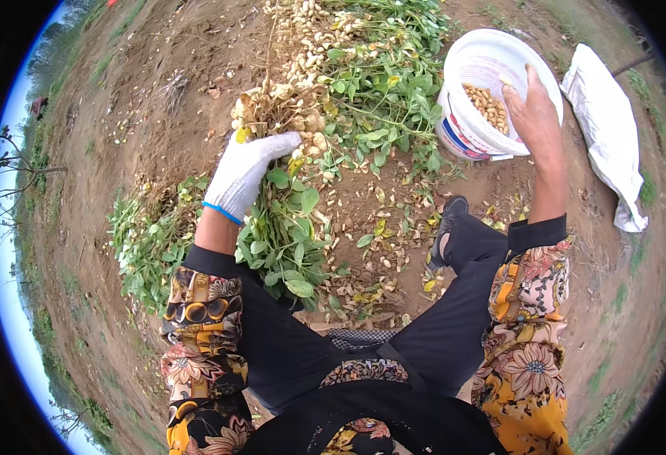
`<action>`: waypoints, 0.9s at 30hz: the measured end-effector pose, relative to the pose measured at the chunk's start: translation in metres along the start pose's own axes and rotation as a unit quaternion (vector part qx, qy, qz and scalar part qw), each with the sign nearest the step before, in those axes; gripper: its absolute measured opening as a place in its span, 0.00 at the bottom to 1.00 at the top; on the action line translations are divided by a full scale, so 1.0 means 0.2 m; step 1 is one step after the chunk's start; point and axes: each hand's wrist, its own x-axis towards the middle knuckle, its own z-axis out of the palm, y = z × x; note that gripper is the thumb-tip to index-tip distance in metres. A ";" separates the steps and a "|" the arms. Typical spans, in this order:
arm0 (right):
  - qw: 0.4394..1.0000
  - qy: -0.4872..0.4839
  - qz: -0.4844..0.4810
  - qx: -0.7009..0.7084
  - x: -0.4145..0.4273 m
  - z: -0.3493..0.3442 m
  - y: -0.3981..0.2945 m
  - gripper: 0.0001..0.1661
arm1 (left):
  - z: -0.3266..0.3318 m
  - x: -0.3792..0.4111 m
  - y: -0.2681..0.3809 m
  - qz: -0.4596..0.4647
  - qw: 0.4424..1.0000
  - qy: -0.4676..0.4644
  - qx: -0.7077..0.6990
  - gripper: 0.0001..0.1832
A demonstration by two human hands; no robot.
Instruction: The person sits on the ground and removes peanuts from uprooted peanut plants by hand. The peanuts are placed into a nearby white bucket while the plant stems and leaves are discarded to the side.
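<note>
My left hand [242, 170], in a white knit glove with a blue cuff edge, grips a bunch of uprooted peanut plants [279, 227] by the stems. Roots and pale peanut pods [310, 128] fan out above the glove, while the leaves hang down towards my left leg. Over the mouth of a white plastic bucket [452, 108] is my bare right hand [532, 116], thumb and forefinger spread. A small pale spot shows at the thumb tip; whether it is a pod or the nail is unclear. Loose tan peanuts [485, 105] lie in the bucket's bottom.
A long pile of peanut plants [389, 85] with pods exposed stretches ahead, left of the bucket. More leafy plants [151, 244] lie by my left arm. A white sack [606, 131] rests on the soil to the right. Fallen leaves and pods [384, 239] litter the ground between my legs.
</note>
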 end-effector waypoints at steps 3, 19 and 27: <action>0.972 -0.083 0.004 0.220 -0.09 0.09 -0.09 0.26 | -0.01 0.01 -0.07 0.132 0.984 -0.061 0.098 0.16; 0.531 -0.208 0.328 0.753 -0.42 0.37 -0.84 0.23 | 0.20 -0.12 0.00 -0.005 0.994 -0.084 -0.068 0.18; 0.628 -0.147 0.314 0.697 -0.40 0.40 -0.86 0.19 | 0.26 -0.13 0.04 -0.007 0.997 -0.050 -0.060 0.18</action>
